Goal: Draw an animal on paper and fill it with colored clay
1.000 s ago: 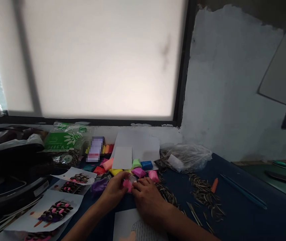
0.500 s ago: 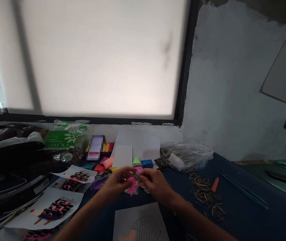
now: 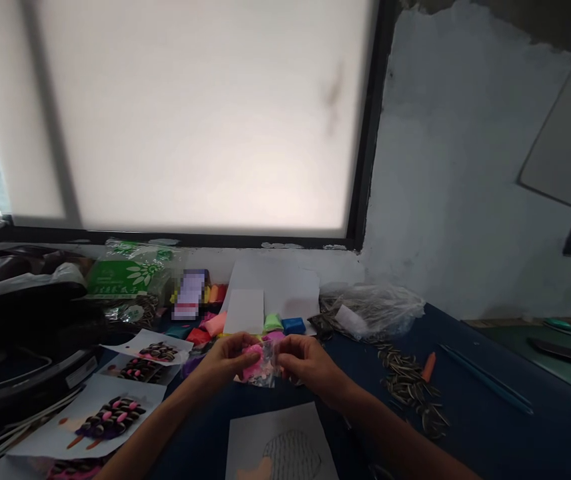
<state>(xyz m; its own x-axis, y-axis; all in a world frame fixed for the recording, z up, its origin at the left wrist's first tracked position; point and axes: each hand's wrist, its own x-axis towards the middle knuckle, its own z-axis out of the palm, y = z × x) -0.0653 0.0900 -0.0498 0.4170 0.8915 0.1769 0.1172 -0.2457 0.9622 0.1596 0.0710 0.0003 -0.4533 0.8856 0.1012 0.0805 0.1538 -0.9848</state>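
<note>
Above the middle of the table, my left hand [image 3: 225,360] is closed on a clear plastic packet [image 3: 266,372] with bright pink clay [image 3: 251,359] in or against it. My right hand [image 3: 308,363] pinches the packet's right edge between thumb and fingers. Below the hands lies a white sheet [image 3: 245,437] bearing a pencil-like drawing of a rounded, lined shape and a peach-coloured patch. Just beyond them are clay packets, among them a green one [image 3: 272,323], a blue one [image 3: 294,326] and a red one [image 3: 199,336].
Left stand paper cards [image 3: 148,390] decorated with striped seeds and pink dots, beside black shoes [image 3: 25,333]. Loose sunflower seeds [image 3: 408,383], an orange clay stick [image 3: 429,367] and blue tweezers-like tool [image 3: 485,379] lie right. A plastic bag of seeds [image 3: 380,310] rests near the wall.
The packet has turned and spread flatter between my hands, showing more clear plastic. The pink clay now sits nearer my left fingers, and my right hand has shifted slightly.
</note>
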